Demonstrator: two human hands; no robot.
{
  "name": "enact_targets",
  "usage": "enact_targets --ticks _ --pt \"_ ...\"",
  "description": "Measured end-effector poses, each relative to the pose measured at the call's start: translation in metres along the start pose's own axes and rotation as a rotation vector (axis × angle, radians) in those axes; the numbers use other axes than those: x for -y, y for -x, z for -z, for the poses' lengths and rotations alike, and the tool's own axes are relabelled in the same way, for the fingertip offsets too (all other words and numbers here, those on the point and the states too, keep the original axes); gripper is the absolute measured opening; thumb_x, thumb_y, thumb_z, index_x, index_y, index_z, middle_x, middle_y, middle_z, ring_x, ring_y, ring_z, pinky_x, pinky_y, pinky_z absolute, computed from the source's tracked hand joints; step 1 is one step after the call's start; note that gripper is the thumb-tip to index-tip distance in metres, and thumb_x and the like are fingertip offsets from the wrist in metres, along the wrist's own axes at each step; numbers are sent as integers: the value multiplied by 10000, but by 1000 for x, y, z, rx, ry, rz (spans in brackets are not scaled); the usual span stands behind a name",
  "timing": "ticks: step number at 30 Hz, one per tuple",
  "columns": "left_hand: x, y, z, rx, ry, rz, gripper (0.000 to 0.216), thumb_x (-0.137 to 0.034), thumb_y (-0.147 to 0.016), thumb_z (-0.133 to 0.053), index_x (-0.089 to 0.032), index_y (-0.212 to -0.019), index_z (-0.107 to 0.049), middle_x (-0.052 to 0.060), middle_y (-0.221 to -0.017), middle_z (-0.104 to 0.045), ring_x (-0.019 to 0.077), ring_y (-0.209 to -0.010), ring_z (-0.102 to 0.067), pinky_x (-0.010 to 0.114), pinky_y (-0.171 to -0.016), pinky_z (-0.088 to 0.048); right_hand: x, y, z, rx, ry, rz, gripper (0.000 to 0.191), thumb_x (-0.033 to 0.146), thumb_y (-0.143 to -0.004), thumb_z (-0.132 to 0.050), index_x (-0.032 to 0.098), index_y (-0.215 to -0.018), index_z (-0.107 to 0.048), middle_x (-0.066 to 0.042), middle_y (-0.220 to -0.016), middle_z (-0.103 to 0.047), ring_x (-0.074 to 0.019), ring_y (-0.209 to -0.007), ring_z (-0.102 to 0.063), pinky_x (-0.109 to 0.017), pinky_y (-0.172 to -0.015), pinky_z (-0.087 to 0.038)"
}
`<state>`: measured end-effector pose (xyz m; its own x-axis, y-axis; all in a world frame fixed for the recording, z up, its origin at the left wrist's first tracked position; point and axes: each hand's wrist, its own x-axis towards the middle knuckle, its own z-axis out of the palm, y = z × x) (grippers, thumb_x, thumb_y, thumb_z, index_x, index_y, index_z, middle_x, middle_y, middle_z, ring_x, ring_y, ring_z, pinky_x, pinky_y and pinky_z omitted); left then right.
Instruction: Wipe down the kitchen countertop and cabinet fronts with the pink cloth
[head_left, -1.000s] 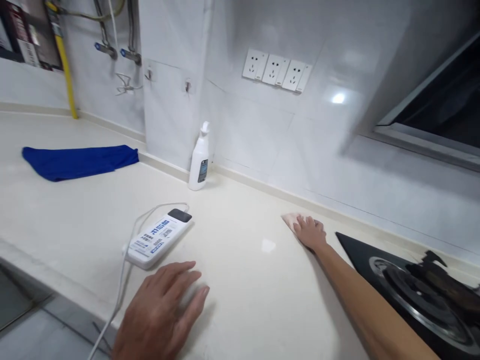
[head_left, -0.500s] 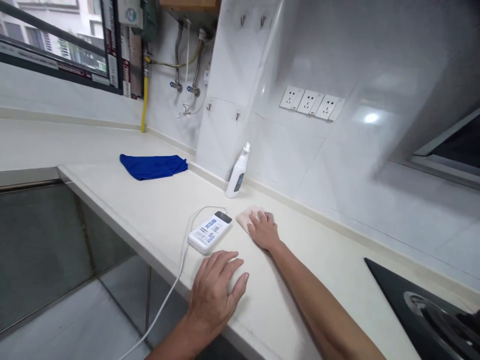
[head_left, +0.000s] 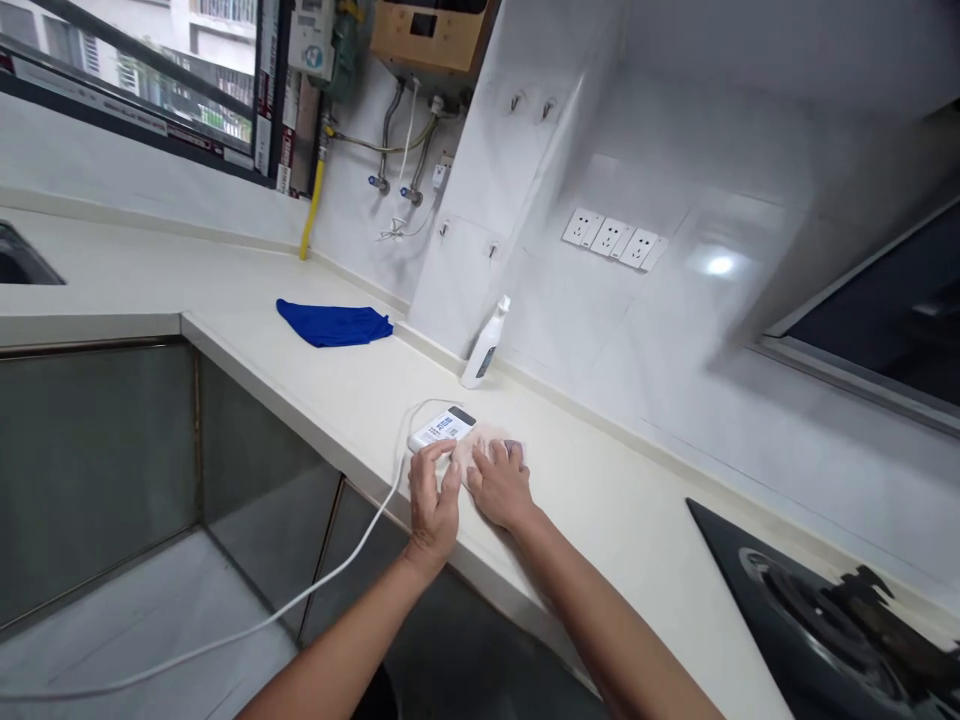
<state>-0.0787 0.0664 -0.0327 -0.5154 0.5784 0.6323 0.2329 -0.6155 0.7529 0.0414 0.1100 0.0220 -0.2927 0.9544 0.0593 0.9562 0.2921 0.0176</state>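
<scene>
A pale pink cloth lies bunched on the cream countertop, and my right hand presses down on it with fingers bent over it. My left hand is just beside it, fingers curved and thumb apart, holding nothing. Its fingertips come close to the white power bank and the cloth's left edge; whether they touch either I cannot tell. The power bank has blue print and a dark end, with a white cable running from it over the counter edge. Behind stands a white spray bottle, upright by the wall.
A blue cloth lies further back on the countertop. At right is a black gas hob; a sink shows at far left. Wall sockets and a yellow pipe are on the wall side.
My right hand has drawn the pink cloth nearer the front edge, closer to the power bank. My left hand has moved up beside them. The view has shifted, showing the sink and more hob.
</scene>
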Motion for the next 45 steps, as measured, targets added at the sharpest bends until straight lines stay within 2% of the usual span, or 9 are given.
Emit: enact_targets --ticks 8,16,19,22,27,30,34,40,45 --pt "-1 -26 12 205 -10 134 528 -584 -1053 -329 -189 -1162 -662 132 -1242 -730 263 -1234 -676 422 -1097 -534 26 54 1 -84 -34 202 537 493 -1075 -413 356 -1593 -450 -109 -1720 -303 -451 -1547 -210 -690 -1145 -356" --pt "-28 -35 24 606 -181 -17 437 -583 -963 -522 -230 -960 -779 76 -1109 -798 273 -1118 -715 438 -1046 -552 7 113 -16 -269 -124 321 508 391 -1008 -585 360 -1513 -543 -63 -1661 -405 -374 -1527 -288 -573 -1168 -414" --pt "-32 -35 18 689 -245 -78 407 -549 -977 -525 -230 -1022 -772 85 -1143 -793 278 -1138 -706 449 -1052 -536 -18 145 -31 -370 -118 281 563 258 -956 -627 374 -1501 -548 -48 -1652 -436 -351 -1516 -336 -552 -1154 -442" --pt "-28 -32 8 756 -288 -135 392 -528 -978 -514 -229 -1007 -766 97 -1142 -789 287 -1142 -699 469 -1062 -511 -61 181 -50 -485 -49 228 554 194 -912 -623 354 -1443 -613 -72 -1606 -502 -352 -1481 -412 -562 -1127 -474" --pt "-20 -25 -9 835 -324 -214 350 -502 -987 -531 -248 -981 -772 92 -1121 -783 282 -1170 -680 444 -1038 -506 -149 241 -72 -539 70 181 471 330 -974 -595 375 -1441 -639 -64 -1552 -575 -347 -1392 -551 -521 -1041 -553" --pt "-18 -21 -14 842 -330 -226 365 -507 -1009 -509 -257 -999 -774 86 -1136 -779 274 -1174 -679 438 -1032 -512 -171 259 -70 -509 110 153 464 408 -1001 -581 406 -1463 -623 -39 -1560 -578 -351 -1401 -555 -501 -1025 -557" --pt "-17 -16 -16 804 -331 -202 401 -529 -1040 -473 -265 -1138 -759 73 -1248 -763 263 -1236 -662 445 -1074 -498 -142 243 -42 -385 133 161 436 408 -1018 -555 418 -1449 -617 -2 -1594 -548 -380 -1488 -450 -539 -1043 -522" --pt "-14 -16 -9 829 -371 -155 482 -550 -1068 -401 -281 -1357 -677 78 -1419 -700 274 -1376 -590 515 -1168 -433 -71 158 4 -148 2 335 501 428 -1077 -433 370 -1573 -464 -10 -1700 -402 -378 -1566 -293 -606 -1158 -409" --pt "-9 -12 -2 811 -464 -276 470 -503 -1073 -443 -297 -1462 -607 87 -1523 -625 291 -1454 -513 539 -1189 -415 -72 70 8 -66 -96 382 499 472 -1107 -368 389 -1593 -446 1 -1735 -336 -346 -1614 -192 -623 -1181 -383"
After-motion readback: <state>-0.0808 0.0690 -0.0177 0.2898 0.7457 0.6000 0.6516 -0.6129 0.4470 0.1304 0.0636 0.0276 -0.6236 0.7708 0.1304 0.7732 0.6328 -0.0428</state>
